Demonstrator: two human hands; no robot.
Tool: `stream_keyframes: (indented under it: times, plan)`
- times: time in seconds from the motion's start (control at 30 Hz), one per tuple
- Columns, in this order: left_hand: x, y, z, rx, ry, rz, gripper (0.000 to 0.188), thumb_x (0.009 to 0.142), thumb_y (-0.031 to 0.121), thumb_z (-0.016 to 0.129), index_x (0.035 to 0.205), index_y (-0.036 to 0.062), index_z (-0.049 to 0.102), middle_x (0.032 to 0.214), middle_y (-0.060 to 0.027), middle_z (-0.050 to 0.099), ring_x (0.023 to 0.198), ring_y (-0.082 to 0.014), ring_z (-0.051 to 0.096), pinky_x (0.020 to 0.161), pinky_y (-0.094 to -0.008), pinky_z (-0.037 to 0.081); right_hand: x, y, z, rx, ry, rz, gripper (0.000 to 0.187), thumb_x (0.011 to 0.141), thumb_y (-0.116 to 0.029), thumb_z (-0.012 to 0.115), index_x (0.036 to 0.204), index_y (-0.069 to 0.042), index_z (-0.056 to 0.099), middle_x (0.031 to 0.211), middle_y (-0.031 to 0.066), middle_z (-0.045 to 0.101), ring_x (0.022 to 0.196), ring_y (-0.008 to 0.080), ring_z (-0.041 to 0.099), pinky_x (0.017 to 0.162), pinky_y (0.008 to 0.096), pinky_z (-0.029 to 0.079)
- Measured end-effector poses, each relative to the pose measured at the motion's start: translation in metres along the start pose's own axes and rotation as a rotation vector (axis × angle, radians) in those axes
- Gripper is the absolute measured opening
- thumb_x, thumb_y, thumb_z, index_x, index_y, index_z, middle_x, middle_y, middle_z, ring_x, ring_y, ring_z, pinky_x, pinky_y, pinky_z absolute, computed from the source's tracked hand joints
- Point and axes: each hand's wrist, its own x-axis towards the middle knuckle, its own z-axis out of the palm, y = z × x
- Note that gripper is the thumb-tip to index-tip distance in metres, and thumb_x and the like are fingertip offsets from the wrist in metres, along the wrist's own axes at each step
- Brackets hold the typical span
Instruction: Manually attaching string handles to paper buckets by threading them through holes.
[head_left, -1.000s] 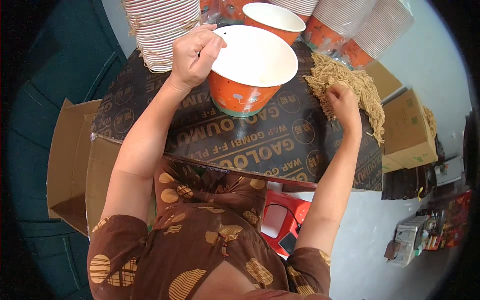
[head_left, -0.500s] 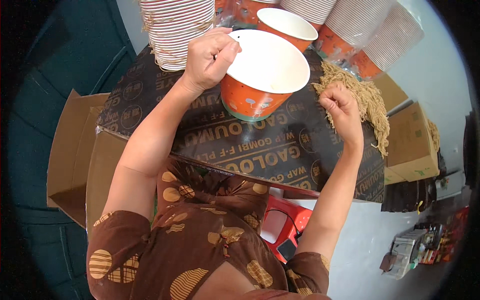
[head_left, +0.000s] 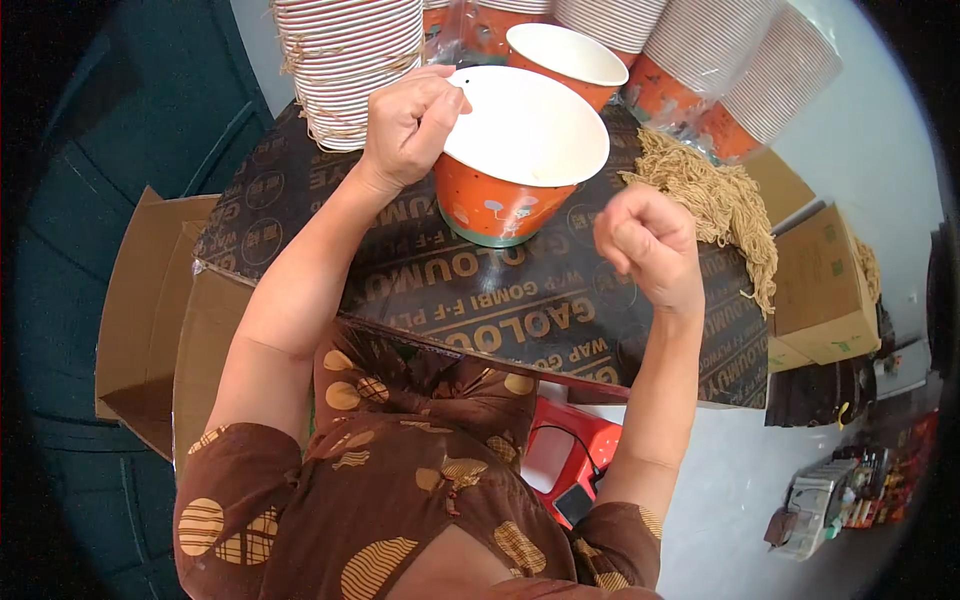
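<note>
Dark tabletop [head_left: 470,315], teal door [head_left: 200,120], pale floor [head_left: 725,470]; left fingers [head_left: 437,122] clamped on orange tub [head_left: 505,195], right fingers [head_left: 632,238] curled together

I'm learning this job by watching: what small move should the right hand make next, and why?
Probably bring the right hand toward the orange bucket. The left hand grips its rim beside a small dark spot, while the right is curled, apart from it, near the tan twine. I can't tell whether it holds a strand.
</note>
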Motion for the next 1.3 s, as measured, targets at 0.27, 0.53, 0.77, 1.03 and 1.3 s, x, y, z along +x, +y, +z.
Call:
stream_keyframes:
  times: [0.27,0.53,0.77,1.03,1.3]
  plan:
    - [-0.001,0.003,-0.001,-0.028,0.019,0.028,0.027,0.091,0.008,0.047,0.072,-0.0052,0.062,0.064,-0.0079,0.058,0.060,-0.0149,0.055,0.096,-0.0480,0.048,0.009,0.003,0.008,-0.041,0.267,-0.046,0.020,0.093,-0.010,0.061,0.109,-0.001,0.054,0.073,0.0037,0.060,0.061,0.0070,0.051,0.054,0.0193,0.036]
    - [0.015,0.033,-0.013,0.112,-0.081,0.042,0.013,0.079,0.013,0.065,0.073,0.0013,0.063,0.068,-0.0118,0.060,0.068,-0.0269,0.058,0.068,-0.0382,0.046,0.013,0.007,-0.001,-0.102,0.362,0.020,0.019,0.092,-0.006,0.061,0.108,0.003,0.057,0.080,0.0120,0.069,0.059,0.0083,0.057,0.053,0.0214,0.046]
    - [0.006,0.095,0.007,0.342,-0.441,0.101,0.018,0.080,0.016,0.070,0.091,0.0029,0.064,0.080,-0.0101,0.060,0.083,-0.0273,0.060,0.108,-0.0542,0.032,0.011,-0.001,0.007,-0.230,0.476,-0.021,0.009,0.091,-0.006,0.062,0.096,0.001,0.065,0.077,0.0077,0.069,0.060,0.0071,0.058,0.053,0.0205,0.045]
    - [-0.008,0.105,-0.008,0.327,-0.376,0.098,0.009,0.080,0.007,0.068,0.086,0.0025,0.063,0.068,-0.0085,0.056,0.073,-0.0259,0.060,0.109,-0.0549,0.030,-0.008,-0.025,0.084,-0.437,0.469,-0.062,0.006,0.090,-0.002,0.060,0.091,0.001,0.066,0.076,0.0011,0.064,0.068,0.0063,0.057,0.061,0.0203,0.045]
    - [-0.016,0.128,-0.026,0.367,-0.326,0.051,0.008,0.076,0.007,0.071,0.080,0.0038,0.065,0.068,-0.0069,0.058,0.072,-0.0243,0.060,0.108,-0.0570,0.030,-0.036,-0.021,0.134,-0.754,0.309,-0.174,0.006,0.081,0.005,0.064,0.084,0.001,0.062,0.075,0.0115,0.059,0.063,0.0219,0.059,0.059,0.0318,0.047]
